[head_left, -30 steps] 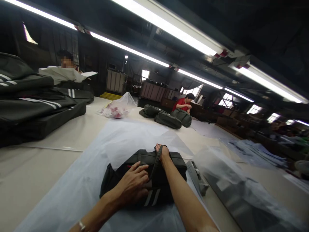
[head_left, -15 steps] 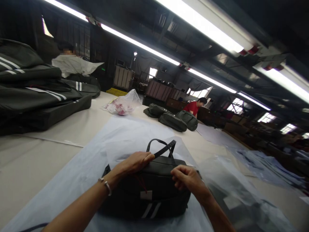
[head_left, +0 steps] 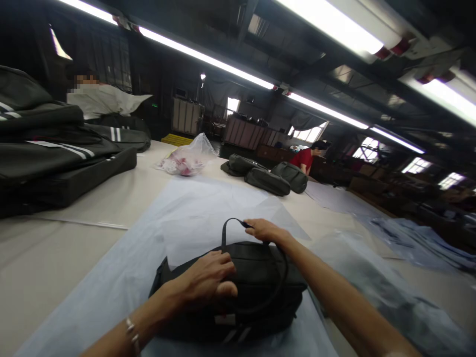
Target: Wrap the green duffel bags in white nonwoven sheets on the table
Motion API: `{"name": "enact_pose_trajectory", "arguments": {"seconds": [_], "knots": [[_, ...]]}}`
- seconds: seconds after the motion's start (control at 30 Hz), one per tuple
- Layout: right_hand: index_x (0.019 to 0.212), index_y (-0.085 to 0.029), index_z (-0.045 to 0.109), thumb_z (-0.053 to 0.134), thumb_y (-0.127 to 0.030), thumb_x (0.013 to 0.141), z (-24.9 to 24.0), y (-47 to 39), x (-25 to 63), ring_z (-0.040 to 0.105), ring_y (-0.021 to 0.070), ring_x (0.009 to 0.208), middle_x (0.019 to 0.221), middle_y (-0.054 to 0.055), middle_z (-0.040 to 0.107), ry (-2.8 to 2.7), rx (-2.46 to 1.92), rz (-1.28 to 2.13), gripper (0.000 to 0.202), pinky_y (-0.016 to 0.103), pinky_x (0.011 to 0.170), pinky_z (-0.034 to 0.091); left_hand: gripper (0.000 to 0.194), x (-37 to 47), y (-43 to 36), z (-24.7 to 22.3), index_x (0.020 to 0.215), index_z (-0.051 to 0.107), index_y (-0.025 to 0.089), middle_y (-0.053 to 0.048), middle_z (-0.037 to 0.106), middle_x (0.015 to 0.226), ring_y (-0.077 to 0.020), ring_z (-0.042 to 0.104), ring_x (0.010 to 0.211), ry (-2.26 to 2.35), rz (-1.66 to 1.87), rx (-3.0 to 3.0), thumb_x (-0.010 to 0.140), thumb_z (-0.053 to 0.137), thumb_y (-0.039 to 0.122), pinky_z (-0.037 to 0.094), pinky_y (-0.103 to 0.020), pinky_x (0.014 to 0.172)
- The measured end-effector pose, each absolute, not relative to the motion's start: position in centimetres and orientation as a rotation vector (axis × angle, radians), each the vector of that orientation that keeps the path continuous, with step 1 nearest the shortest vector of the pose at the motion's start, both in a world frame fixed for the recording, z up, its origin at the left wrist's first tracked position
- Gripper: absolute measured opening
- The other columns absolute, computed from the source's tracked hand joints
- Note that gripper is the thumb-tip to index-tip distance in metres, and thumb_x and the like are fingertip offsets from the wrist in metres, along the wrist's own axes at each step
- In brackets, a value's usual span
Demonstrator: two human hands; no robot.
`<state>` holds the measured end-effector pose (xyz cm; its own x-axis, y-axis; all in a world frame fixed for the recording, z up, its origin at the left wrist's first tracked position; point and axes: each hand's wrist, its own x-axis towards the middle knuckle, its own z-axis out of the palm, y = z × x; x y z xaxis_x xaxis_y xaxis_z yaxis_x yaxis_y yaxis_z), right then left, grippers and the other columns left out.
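A dark bag [head_left: 260, 272] with two white stripes and a small white tag [head_left: 225, 320] sits on pale sheets [head_left: 122, 263] on the table. My left hand [head_left: 211, 277] lies on the bag's top left part, fingers apart, holding nothing. Above the bag's top, my right hand [head_left: 266, 230] is closed on the far handle [head_left: 226, 228], which stands up in a loop. The other handle [head_left: 280, 290] hangs down over the bag's near side.
Striped dark bags [head_left: 44, 144] are piled at left. Smaller dark bags [head_left: 267, 181] and a clear plastic bag [head_left: 189, 158] lie farther back. Plastic-wrapped material [head_left: 375, 277] is at right. One person in red [head_left: 303, 157] and another behind white sheeting [head_left: 104, 100] are beyond.
My right hand has moved up and away to the far handle. My left hand has slid slightly down and opened off the near handle, which now droops over the front.
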<state>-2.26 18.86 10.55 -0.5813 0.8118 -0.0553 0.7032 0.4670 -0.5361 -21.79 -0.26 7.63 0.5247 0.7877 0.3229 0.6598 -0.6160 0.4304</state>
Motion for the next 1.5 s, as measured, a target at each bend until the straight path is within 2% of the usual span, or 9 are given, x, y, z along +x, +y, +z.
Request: {"name": "enact_pose_trajectory", "arguments": {"seconds": [0.1, 0.2, 0.4, 0.57, 0.73, 1.1, 1.27, 1.37, 1.5], "knots": [[0.102, -0.025, 0.074, 0.062, -0.027, 0.08, 6.2, 17.7, -2.3, 0.063, 0.0283, 0.111, 0.113, 0.007, 0.072, -2.509, -1.286, 0.766, 0.025, 0.043, 0.103, 0.041, 0.033, -24.4, 1.5, 7.8, 0.115, 0.056, 0.023, -0.009, 0.058, 0.127, -0.0219, 0.056, 0.111, 1.502, 0.829, 2.339, 0.096, 0.044, 0.046, 0.042, -0.034, 0.096], [0.111, -0.024, 0.071, 0.052, -0.029, 0.087, 3.5, 16.9, -1.5, 0.058, 0.0271, 0.119, 0.122, 0.007, 0.068, -2.429, -1.297, 0.713, 0.031, 0.044, 0.108, 0.036, 0.055, -27.5, 4.0, 6.5, 0.132, 0.051, 0.021, -0.014, 0.051, 0.142, -0.0306, 0.048, 0.128, 1.677, 0.63, 2.129, 0.087, 0.056, 0.053, 0.037, -0.043, 0.105], [0.105, -0.023, 0.072, 0.058, -0.031, 0.082, 3.3, 17.4, -0.4, 0.062, 0.0241, 0.108, 0.112, 0.006, 0.071, -2.29, -1.184, 0.814, 0.028, 0.04, 0.102, 0.041, 0.037, -30.7, 7.0, 4.7, 0.11, 0.068, 0.026, -0.005, 0.073, 0.108, -0.0233, 0.066, 0.097, 1.497, 0.531, 1.881, 0.085, 0.054, 0.05, 0.046, -0.03, 0.085], [0.09, -0.021, 0.071, 0.064, -0.027, 0.075, 5.4, 18.7, -0.7, 0.062, 0.0186, 0.083, 0.084, 0.0, 0.07, -2.437, -1.126, 1.167, 0.018, 0.032, 0.08, 0.046, 0.018, -29.6, 7.4, 5.9, 0.082, 0.068, 0.024, -0.002, 0.072, 0.08, -0.0198, 0.063, 0.076, 1.665, 0.553, 2.002, 0.083, 0.052, 0.032, 0.041, -0.027, 0.068], [0.089, -0.02, 0.069, 0.061, -0.025, 0.078, 5.9, 19.2, -1.8, 0.058, 0.0145, 0.074, 0.078, -0.002, 0.067, -2.504, -1.005, 1.262, 0.015, 0.027, 0.072, 0.045, 0.019, -29.1, 8.1, 6.6, 0.09, 0.061, 0.024, -0.005, 0.07, 0.09, -0.0219, 0.063, 0.08, 1.955, 0.486, 2.008, 0.089, 0.043, 0.03, 0.039, -0.029, 0.065], [0.102, -0.025, 0.067, 0.055, -0.026, 0.09, 9.2, 17.2, -5.2, 0.064, 0.0168, 0.082, 0.095, 0.003, 0.07, -2.755, -0.465, 0.759, 0.017, 0.031, 0.078, 0.05, 0.026, -28.7, 12.6, 15.7, 0.102, 0.056, 0.022, -0.009, 0.069, 0.099, -0.0259, 0.065, 0.086, 2.401, 0.838, 1.904, 0.096, 0.033, 0.033, 0.043, -0.033, 0.07], [0.103, -0.024, 0.062, 0.051, -0.021, 0.092, 10.1, 13.9, -6.1, 0.062, 0.0204, 0.104, 0.122, 0.006, 0.065, -2.803, -0.271, 0.731, 0.016, 0.034, 0.087, 0.05, 0.026, -29.4, 13.0, 17.0, 0.102, 0.056, 0.022, -0.008, 0.069, 0.098, -0.0275, 0.065, 0.087, 2.479, 0.845, 1.91, 0.096, 0.034, 0.035, 0.045, -0.035, 0.072], [0.1, -0.023, 0.061, 0.047, -0.016, 0.093, 10.5, 11.0, -6.9, 0.06, 0.0198, 0.097, 0.114, 0.009, 0.065, -2.817, -0.173, 0.517, 0.018, 0.033, 0.084, 0.048, 0.026, -29.7, 13.0, 17.1, 0.102, 0.057, 0.022, -0.009, 0.069, 0.098, -0.0281, 0.065, 0.087, 2.516, 0.784, 1.878, 0.095, 0.034, 0.033, 0.046, -0.036, 0.074], [0.1, -0.023, 0.058, 0.052, -0.019, 0.09, 9.1, 11.8, -7.9, 0.058, 0.0191, 0.084, 0.094, 0.005, 0.065, -2.779, -0.402, 0.629, 0.012, 0.033, 0.08, 0.046, 0.025, -29.7, 12.6, 17.8, 0.101, 0.057, 0.022, -0.007, 0.068, 0.094, -0.0273, 0.064, 0.086, 2.481, 0.763, 1.923, 0.095, 0.037, 0.035, 0.045, -0.035, 0.076]]}}
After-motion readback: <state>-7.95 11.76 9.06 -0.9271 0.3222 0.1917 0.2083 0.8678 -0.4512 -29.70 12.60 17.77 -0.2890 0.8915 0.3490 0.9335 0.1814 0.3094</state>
